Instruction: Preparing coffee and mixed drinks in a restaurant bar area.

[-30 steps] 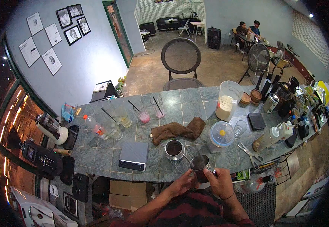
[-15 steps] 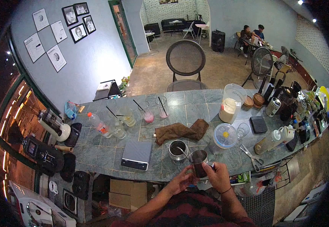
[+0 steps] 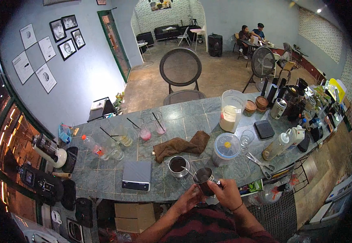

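At the counter's near edge, my right hand [image 3: 228,195] is closed round the handle side of a dark, shiny metal pitcher [image 3: 203,176]. My left hand [image 3: 187,200] holds the same pitcher from its lower left side, fingers curled against it. Just left of the pitcher stands a silver metal pot [image 3: 179,171] with something dark inside. A spoon [image 3: 187,170] slants out of the pot toward the pitcher's rim. What lies deep in the pitcher is hard to make out.
Behind the pot lies a brown cloth [image 3: 182,146]. A digital scale [image 3: 136,175] sits to the left; a blue-lidded tub [image 3: 227,150] and scissors [image 3: 260,165] are on the right. Several used glasses [image 3: 144,131] and a tall jug [image 3: 230,115] stand farther back.
The whole view has shifted, so the counter and its things appear farther left. Both hands still hold the pitcher, which sits a little lower in view beside the pot.
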A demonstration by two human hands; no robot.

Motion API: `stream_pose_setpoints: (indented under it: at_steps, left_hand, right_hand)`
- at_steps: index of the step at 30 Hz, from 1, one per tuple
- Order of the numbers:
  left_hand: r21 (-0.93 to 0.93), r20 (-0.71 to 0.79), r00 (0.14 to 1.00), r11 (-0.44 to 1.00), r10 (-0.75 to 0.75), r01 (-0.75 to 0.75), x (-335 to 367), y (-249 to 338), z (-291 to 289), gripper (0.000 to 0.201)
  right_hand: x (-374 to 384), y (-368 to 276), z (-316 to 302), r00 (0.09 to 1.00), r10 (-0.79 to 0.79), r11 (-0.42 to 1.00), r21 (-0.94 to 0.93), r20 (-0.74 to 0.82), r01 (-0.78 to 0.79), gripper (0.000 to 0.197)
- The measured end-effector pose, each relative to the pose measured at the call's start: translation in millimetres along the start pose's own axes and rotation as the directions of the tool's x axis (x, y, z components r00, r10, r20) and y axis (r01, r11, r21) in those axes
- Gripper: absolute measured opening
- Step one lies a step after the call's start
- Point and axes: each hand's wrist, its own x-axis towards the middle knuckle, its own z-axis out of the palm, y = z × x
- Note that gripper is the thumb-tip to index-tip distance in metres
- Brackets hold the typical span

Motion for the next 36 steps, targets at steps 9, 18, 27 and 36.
stream_pose_setpoints:
  at_steps: [9, 18, 27, 36]
  left_hand:
    - [0.01, 0.138, 0.99, 1.0, 0.0, -0.002, -3.3, 0.2, 5.6, 0.06]
    - [-0.099, -0.012, 0.997, 0.992, 0.072, -0.072, 14.6, 2.9, 5.8, 0.051]
    - [0.002, -0.078, 0.981, 0.984, 0.176, -0.176, 1.9, 0.6, 1.7, 0.051]
    - [-0.045, -0.11, 0.991, 0.996, 0.076, -0.081, 18.3, -0.8, 9.4, 0.05]
  right_hand:
    - [-3.6, -6.2, -8.3, 0.999, 0.036, 0.999, -0.038, 0.03, -0.034, 0.043]
    - [10.8, 8.8, 0.7, 1.0, 0.007, 1.0, -0.007, 0.019, -0.007, 0.044]
    - [14.4, 11.2, 8.9, 0.997, 0.052, 0.995, 0.088, 0.053, -0.057, 0.045]
    - [10.8, 19.2, 1.4, 1.0, -0.008, 1.0, 0.008, -0.008, 0.008, 0.043]
